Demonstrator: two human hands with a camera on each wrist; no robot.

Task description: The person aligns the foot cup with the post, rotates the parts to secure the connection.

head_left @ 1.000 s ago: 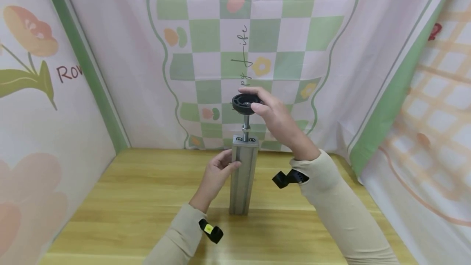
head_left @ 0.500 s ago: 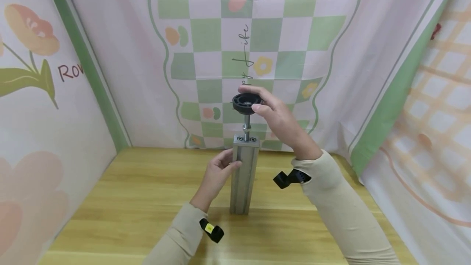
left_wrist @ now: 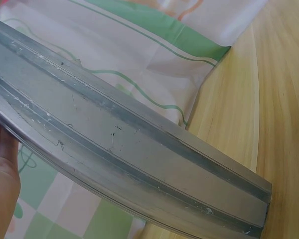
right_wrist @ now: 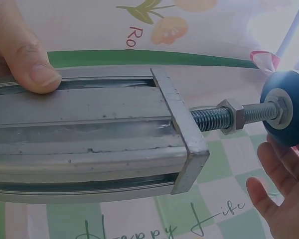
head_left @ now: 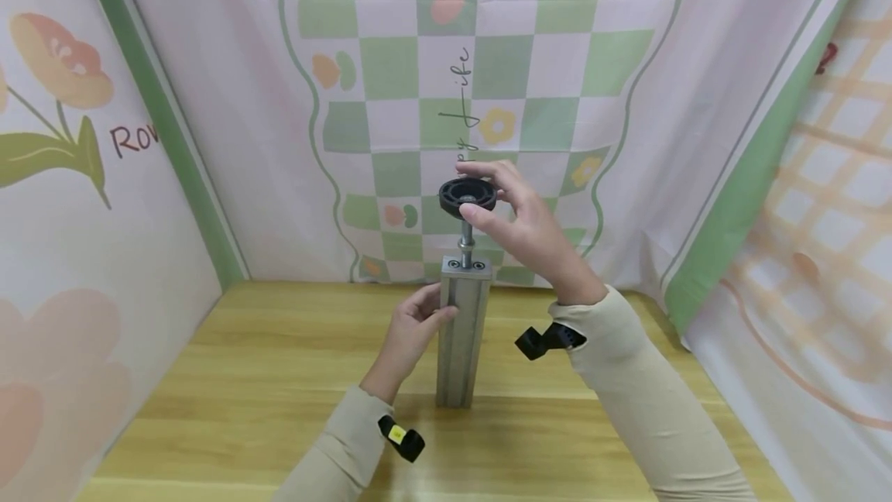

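Observation:
An aluminium profile (head_left: pixel 462 339) stands upright on the table in the head view, with a screwed-on end plate (head_left: pixel 467 266) at its top. From the plate rises a threaded rod with a hex nut (right_wrist: pixel 233 116), carrying a round black levelling foot (head_left: pixel 453 208). My left hand (head_left: pixel 409 331) grips the profile's upper part from the left, thumb on the near face. Around the foot's right side curl the fingers of my right hand (head_left: pixel 533 235), the thumb at its near rim. In the left wrist view the profile (left_wrist: pixel 114 129) fills most of the picture.
The wooden table (head_left: pixel 293 362) lies under the profile. A checked curtain (head_left: pixel 446 68) hangs behind it, with printed cloth walls (head_left: pixel 63 254) at both sides. Each sleeve carries a black wrist mount (head_left: pixel 550 339).
My right thumb has shifted left and slightly down along the foot's near rim, and the fingers have moved a little around it. The left hand and the profile stay in place.

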